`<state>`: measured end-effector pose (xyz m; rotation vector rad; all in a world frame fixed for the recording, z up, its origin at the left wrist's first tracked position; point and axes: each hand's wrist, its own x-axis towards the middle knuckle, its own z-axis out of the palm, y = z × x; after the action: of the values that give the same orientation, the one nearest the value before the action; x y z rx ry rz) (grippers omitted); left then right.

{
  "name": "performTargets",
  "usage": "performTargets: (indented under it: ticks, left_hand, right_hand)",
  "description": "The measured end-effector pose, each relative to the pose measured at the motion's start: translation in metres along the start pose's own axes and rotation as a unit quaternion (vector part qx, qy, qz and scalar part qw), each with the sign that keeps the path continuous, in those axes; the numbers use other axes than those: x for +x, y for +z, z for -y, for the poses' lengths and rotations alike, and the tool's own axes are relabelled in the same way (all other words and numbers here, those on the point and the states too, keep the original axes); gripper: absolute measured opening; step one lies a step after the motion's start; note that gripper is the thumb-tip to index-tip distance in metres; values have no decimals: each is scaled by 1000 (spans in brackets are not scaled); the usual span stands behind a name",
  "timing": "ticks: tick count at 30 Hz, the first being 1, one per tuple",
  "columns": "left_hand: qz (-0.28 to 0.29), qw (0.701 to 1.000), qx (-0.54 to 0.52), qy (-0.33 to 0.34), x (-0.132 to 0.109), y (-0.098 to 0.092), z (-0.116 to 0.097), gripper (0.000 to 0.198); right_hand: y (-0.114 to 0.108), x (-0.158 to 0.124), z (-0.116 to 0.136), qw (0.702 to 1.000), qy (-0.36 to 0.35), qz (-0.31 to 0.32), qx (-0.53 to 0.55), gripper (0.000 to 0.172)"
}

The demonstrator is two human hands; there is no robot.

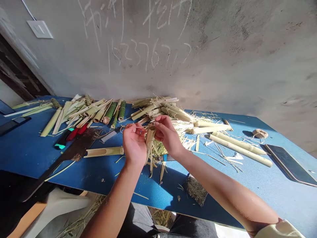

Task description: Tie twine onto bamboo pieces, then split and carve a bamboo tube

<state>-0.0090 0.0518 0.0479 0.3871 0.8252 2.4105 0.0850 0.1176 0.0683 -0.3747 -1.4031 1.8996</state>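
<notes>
An upright, slightly tilted piece of split bamboo (pixel 149 142) stands between my two hands, over a heap of shavings. My left hand (pixel 135 144) is on its left side, palm turned up and fingers curled, pinching what looks like a thin pale strand near the top of the bamboo. On the other side my right hand (pixel 168 136) has thumb and fingers closed beside the upper end. The strand seems to run toward those fingertips, but what they grip is too small to tell. Both hands partly hide the bamboo.
On the blue table (pixel 99 178) lie a cleaver (pixel 83 143), a half bamboo tube (pixel 104 151), bamboo poles (pixel 240 150) and a phone (pixel 292 163). A twine ball (pixel 260 133) sits at right, a dark rough block (pixel 195 190) near the front edge. Behind stands a grey wall (pixel 223 66).
</notes>
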Motion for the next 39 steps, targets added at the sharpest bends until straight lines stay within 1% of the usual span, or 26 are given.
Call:
performTargets:
  ticks: [2, 4, 8, 11, 14, 15, 17, 19, 21, 23, 25, 29, 32, 34, 36, 39]
  left_hand:
    - [-7, 999, -29, -25, 1, 0, -3, 24]
    - [2, 999, -32, -35, 0, 1, -5, 26]
    - [31, 998, 45, -4, -7, 3, -4, 31]
    - [14, 993, 115, 11, -12, -2, 1, 34]
    - [-11, 991, 132, -13, -12, -7, 5, 37]
    - [-7, 991, 132, -28, -12, -8, 5, 39]
    - [25, 989, 140, -51, -11, -7, 4, 45]
    - [66, 984, 164, -34, -11, -5, 3, 46]
    - [84, 979, 188, 7, -12, -5, 3, 44]
    - [72, 977, 199, 35, -14, -7, 5, 43]
    - [53, 978, 197, 37, -14, -12, 7, 43]
    - [46, 972, 223, 57, -9, -22, 8, 29]
    - [59, 951, 291, 88, -5, -25, 5, 19]
    - [77, 928, 346, 118, -4, -25, 2, 17]
    - [101, 896, 407, 145, -4, -26, -2, 18]
    - [145, 834, 499, 187, -5, -30, -9, 20]
  right_hand:
    - [0, -1, 0, 1000, 3, 8, 7, 30]
    - [0, -2, 1, 1000, 3, 24, 2, 28]
    - [1, -2, 1, 999, 1, 47, -20, 31]
    - [1, -2, -3, 998, -9, 59, -23, 35]
    - [1, -2, -6, 997, -18, 60, -35, 37]
    - [1, -3, -6, 997, -20, 62, -42, 38]
    - [2, -3, -6, 996, -28, 71, -55, 38]
    - [3, -5, -4, 993, -43, 81, -68, 38]
    - [3, -6, -2, 993, -53, 73, -81, 40]
    - [1, -7, -3, 993, -53, 54, -92, 42]
    - [-2, -7, -5, 993, -49, 39, -104, 43]
    - [-6, -5, -8, 989, -36, 29, -142, 44]
    - [-4, -5, -8, 987, -33, 40, -149, 44]
    - [-3, -5, -8, 987, -39, 51, -145, 42]
    - [-2, -7, -8, 985, -49, 48, -161, 41]
    - [-5, -10, -6, 968, -54, 20, -243, 39]
